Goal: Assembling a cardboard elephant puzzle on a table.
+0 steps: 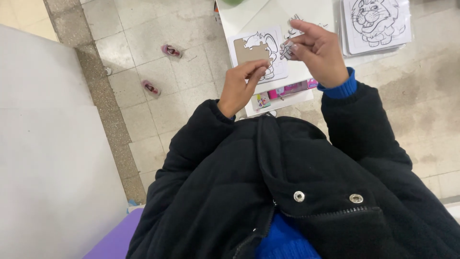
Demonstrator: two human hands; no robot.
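At the far middle of the scene, a small white table point(306, 72) is seen from above, its top smooth and flat. On it lies a square puzzle board point(258, 53) of thin card, printed with a black line drawing of a cartoon animal; a plain brown patch with a jagged, knobbed edge is left where pieces are missing at its far left corner. The left hand point(242, 86) is held just over the near edge of this board, its fingers curled and pinched together with the tips pointing down at the card; whether anything is gripped between them cannot be told. The right hand point(318, 50) is raised to the right of the board, and a small puzzle piece point(287, 49) of pale card is pinched between its thumb and fingertips, just beside the board's right edge. Farther right, a stack of similar boards point(376, 24) with a lion drawing on top rests at the table's corner. A pink box point(290, 88) shows under the table's near edge. Black padded jacket sleeves with blue knitted cuffs point(342, 88) cover the arms. On the tiled floor point(143, 43) to the left, two small pink shoes point(171, 50) lie apart.
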